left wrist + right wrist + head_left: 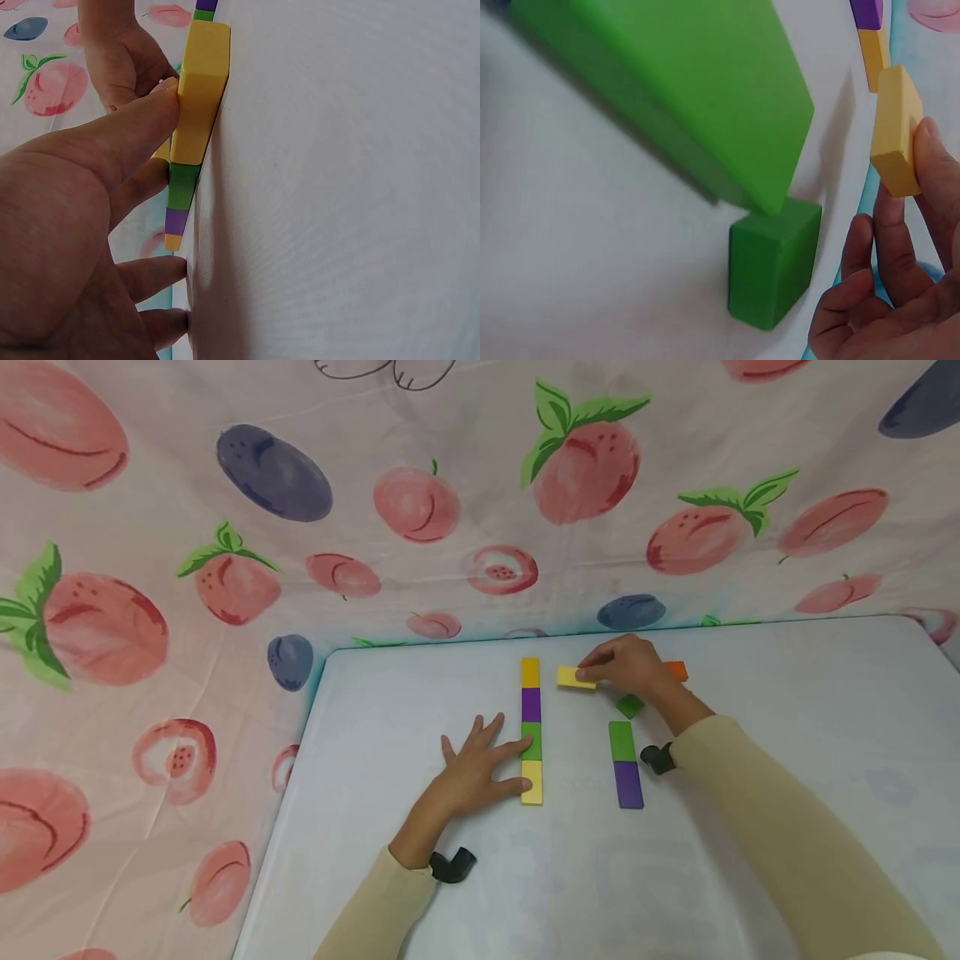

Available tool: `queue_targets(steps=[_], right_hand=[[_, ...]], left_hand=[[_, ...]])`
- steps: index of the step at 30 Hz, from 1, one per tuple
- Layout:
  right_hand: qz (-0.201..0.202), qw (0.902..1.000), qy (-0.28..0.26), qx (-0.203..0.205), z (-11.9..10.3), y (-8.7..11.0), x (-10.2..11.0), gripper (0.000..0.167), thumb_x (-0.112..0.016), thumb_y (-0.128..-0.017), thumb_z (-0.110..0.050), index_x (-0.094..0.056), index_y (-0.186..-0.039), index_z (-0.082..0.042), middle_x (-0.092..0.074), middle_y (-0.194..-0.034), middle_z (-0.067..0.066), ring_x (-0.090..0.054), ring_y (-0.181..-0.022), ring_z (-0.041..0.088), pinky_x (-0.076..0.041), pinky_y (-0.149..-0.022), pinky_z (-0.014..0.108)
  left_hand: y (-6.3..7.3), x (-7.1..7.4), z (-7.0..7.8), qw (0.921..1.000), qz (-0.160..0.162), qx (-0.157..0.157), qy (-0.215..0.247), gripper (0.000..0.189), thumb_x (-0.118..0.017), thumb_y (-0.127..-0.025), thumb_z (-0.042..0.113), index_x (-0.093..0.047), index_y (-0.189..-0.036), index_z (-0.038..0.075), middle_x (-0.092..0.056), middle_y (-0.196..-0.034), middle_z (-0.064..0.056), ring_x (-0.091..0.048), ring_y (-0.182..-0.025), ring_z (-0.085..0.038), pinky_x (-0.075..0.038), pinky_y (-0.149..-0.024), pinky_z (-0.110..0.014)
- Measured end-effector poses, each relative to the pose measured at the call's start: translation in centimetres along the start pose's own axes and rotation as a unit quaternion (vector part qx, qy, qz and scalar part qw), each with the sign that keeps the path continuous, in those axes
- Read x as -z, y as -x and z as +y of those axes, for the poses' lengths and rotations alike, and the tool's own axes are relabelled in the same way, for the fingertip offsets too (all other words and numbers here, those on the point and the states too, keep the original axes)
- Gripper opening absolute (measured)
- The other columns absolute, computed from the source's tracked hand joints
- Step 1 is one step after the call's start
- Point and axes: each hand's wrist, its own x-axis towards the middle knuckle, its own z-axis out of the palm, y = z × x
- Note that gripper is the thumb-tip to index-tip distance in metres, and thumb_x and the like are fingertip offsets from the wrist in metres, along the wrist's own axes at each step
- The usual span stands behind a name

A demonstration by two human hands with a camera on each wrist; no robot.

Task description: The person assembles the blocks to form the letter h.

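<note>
The right hand (626,667) pinched a pale-yellow rectangular block (567,677). The left hand (471,779), fingers spread, touched a straight row of yellow, purple and green rectangular blocks (531,706).

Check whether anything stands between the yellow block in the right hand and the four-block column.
Nothing visible does: the head view shows only tabletop between the yellow block and the column. The left hand touches the column from its other side.

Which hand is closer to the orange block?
The right. The right hand is just left of the orange block, pinching a light yellow block. The left hand is farther left, touching the row of four blocks.
</note>
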Motion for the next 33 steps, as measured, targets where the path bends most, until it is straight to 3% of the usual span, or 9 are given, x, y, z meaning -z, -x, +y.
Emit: queue_targets(steps=[7, 16, 25, 33], right_hand=[[-0.021, 0.9996, -0.008, -0.016, -0.4, -0.5, -0.8, 0.036, -0.078, -0.09, -0.042, -0.079, -0.115, -0.016, -0.071, -0.123, 0.01, -0.055, -0.112, 0.03, -0.05, -0.089, 0.04], [-0.026, 0.999, -0.017, -0.032, -0.9, -1.0, -1.8, 0.031, -0.078, -0.091, -0.037, -0.08, -0.114, -0.016, -0.07, -0.126, 0.01, -0.055, -0.12, 0.03, -0.048, -0.099, 0.045], [-0.027, 0.998, -0.014, -0.056, -1.2, -1.3, -2.2, 0.032, -0.078, -0.09, -0.039, -0.08, -0.113, -0.017, -0.069, -0.125, 0.01, -0.054, -0.119, 0.031, -0.049, -0.099, 0.045], [-0.033, 0.9981, -0.003, -0.053, -1.3, -1.3, -2.6, 0.03, -0.078, -0.091, -0.036, -0.079, -0.114, -0.016, -0.069, -0.125, 0.01, -0.053, -0.121, 0.031, -0.048, -0.102, 0.046]], left_hand=[[-0.1, -0.1, -0.1, 1.0, 0.001, -0.001, -0.002, 0.063, -0.065, -0.093, 0.059, -0.048, -0.151, 0.042, -0.017, -0.173, -0.005, -0.004, -0.16, -0.039, 0.003, -0.11, -0.085], [-0.1, 0.0, 0.1, 1.0, -0.001, 0.006, -0.002, 0.063, -0.065, -0.092, 0.06, -0.048, -0.151, 0.043, -0.018, -0.172, -0.005, -0.004, -0.16, -0.039, 0.003, -0.11, -0.084], [-0.1, 0.0, 0.1, 1.0, -0.003, 0.007, -0.001, 0.063, -0.065, -0.092, 0.06, -0.048, -0.151, 0.043, -0.018, -0.172, -0.005, -0.004, -0.16, -0.039, 0.004, -0.11, -0.084], [-0.1, 0.0, 0.1, 1.0, -0.002, 0.006, 0.0, 0.063, -0.066, -0.092, 0.06, -0.048, -0.151, 0.043, -0.018, -0.172, -0.005, -0.004, -0.16, -0.039, 0.004, -0.11, -0.085]])
